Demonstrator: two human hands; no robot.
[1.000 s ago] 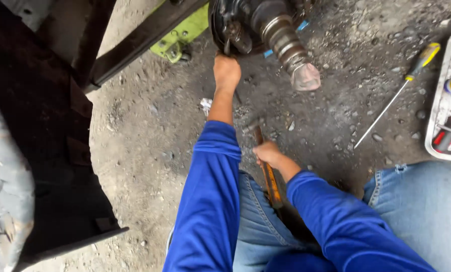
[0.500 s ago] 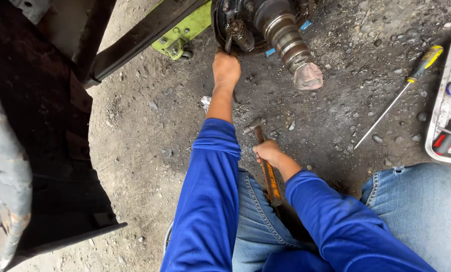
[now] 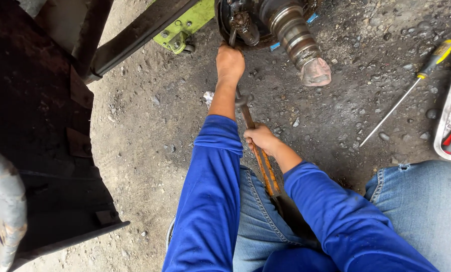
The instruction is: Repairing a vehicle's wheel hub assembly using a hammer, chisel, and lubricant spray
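A: Far left?
B: Dark metal body panel [image 3: 39,126], rusty, fills the left edge. Black beam [image 3: 135,35] runs diagonally from it to the far middle. Green jack [image 3: 182,27] just behind the beam, on the ground [image 3: 150,151], which is gravel and dirt.

A: Left hand?
B: Left hand [image 3: 229,63] stretched out far, closed in a fist at the hub [image 3: 238,20], touching a dark part at its near edge. Cannot tell exactly what the fingers wrap. Blue sleeve on that arm.

A: The tool?
B: Long rusty bar [image 3: 258,151], runs from near the lap up toward the hub, lying between the two arms. Far end passes right beside the left wrist.

A: Right hand?
B: Right hand [image 3: 261,138] gripped around the bar at about its middle, fingers closed tight on it. Blue sleeve too, jeans under both arms.

A: Right of the hub?
B: Axle shaft [image 3: 298,43] with ribbed boot sticks out toward near-right, end hangs over the ground, well apart from the hands.

A: Further right?
B: Screwdriver [image 3: 412,88], yellow-black handle, lies on the ground, tip pointing near-left. Tray [image 3: 447,123] at the right edge, holding small tools, partly cut off.
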